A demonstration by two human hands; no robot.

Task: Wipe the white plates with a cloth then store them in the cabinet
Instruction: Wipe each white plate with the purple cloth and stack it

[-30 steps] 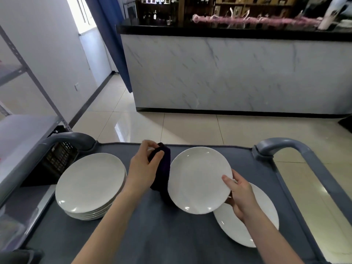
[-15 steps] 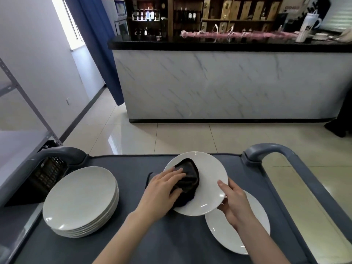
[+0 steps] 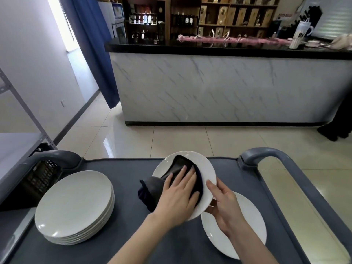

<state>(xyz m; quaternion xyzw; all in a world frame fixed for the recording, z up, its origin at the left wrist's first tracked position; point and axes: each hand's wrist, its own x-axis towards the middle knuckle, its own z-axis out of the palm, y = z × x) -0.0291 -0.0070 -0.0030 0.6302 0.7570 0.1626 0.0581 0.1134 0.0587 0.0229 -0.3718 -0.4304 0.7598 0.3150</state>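
Cloth [image 3: 181, 164] has slid up the plate [image 3: 207, 167] under flat left fingers [image 3: 187, 176].

On the slate-grey cart top [image 3: 91, 252], the plate stack [image 3: 74, 204] at the left edge and the single plate [image 3: 247, 233] at the right edge are white. The tilted plate [image 3: 206, 168] is white too; the cloth [image 3: 152, 193] on it is black and navy.

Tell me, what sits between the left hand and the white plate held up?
A dark cloth, pressed by the left hand onto the held plate; the head view shows it.
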